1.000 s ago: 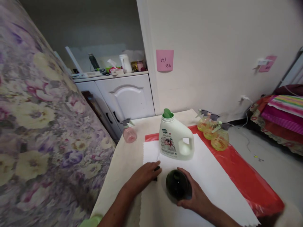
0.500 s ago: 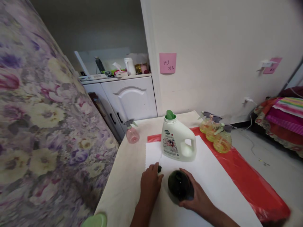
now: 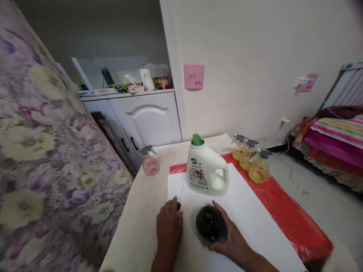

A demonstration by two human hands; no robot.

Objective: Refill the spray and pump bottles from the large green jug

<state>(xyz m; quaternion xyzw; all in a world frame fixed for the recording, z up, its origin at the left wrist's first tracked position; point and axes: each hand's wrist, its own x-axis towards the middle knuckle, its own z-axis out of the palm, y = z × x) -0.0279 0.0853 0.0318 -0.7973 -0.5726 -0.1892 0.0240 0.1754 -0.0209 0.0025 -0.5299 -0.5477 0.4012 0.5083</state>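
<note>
The white sheet (image 3: 249, 215) lies beneath both hands. Beyond the fingertips stands the pale jug (image 3: 204, 170). The left hand (image 3: 169, 223) has shifted farther from the other since a second ago, its forearm now pointing straighter ahead. The right hand (image 3: 231, 234) still grips the dark round bottle (image 3: 208, 223), between thumb and fingers. Beside the left fingertips a small dark piece (image 3: 178, 206) peeks out; whether they grip it, I cannot tell.

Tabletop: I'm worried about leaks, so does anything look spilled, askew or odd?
No spill shows. The white jug looks odd: it stands upright but uncapped, its green spout exposed. One pink spray bottle stands apart from three yellow ones.
</note>
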